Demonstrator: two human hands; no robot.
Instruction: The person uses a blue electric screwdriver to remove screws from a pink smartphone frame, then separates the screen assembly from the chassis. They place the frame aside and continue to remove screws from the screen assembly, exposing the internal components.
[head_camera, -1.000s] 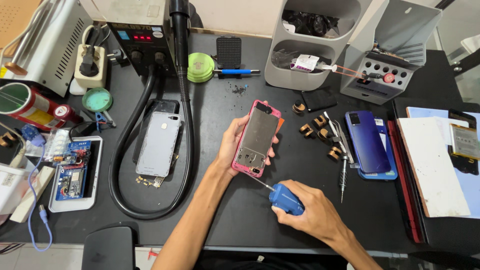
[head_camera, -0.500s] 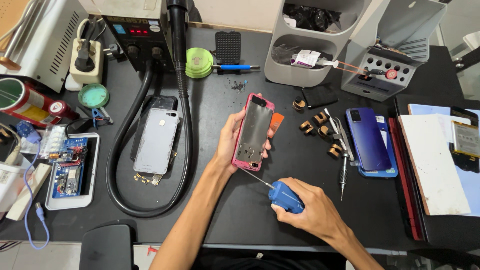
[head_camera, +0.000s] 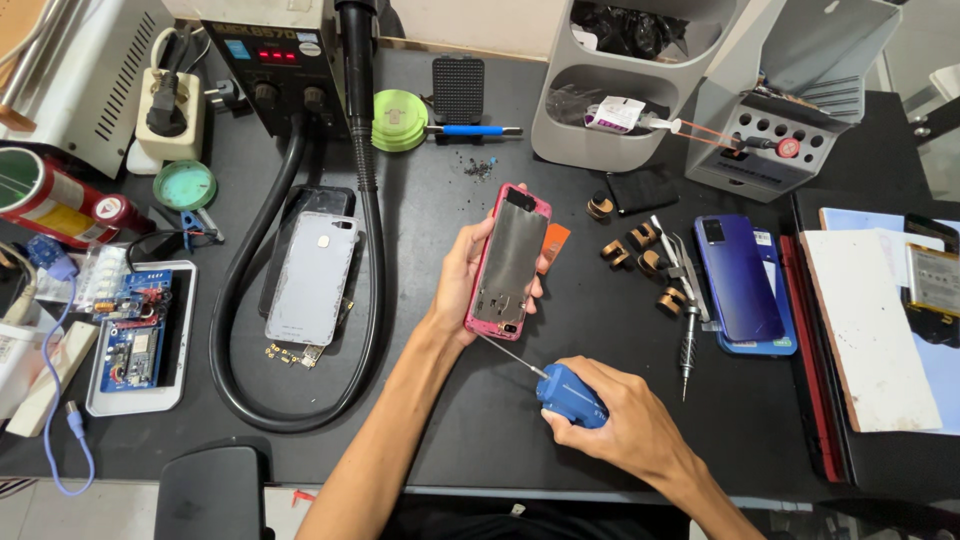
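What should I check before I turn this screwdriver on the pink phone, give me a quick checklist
1. Left hand grips the pink phone by its edges: ok.
2. Right hand is closed round the blue screwdriver: ok.
3. Screwdriver tip meets the phone's lower edge: ok; whether it is seated in a screw head: cannot tell, too small.
4. Phone rests flat on the black mat: not ok, it is held tilted.
5. Orange pick beside the phone is away from the tip: ok.
6. Loose screws lie scattered on the mat, not in a tray: not ok.
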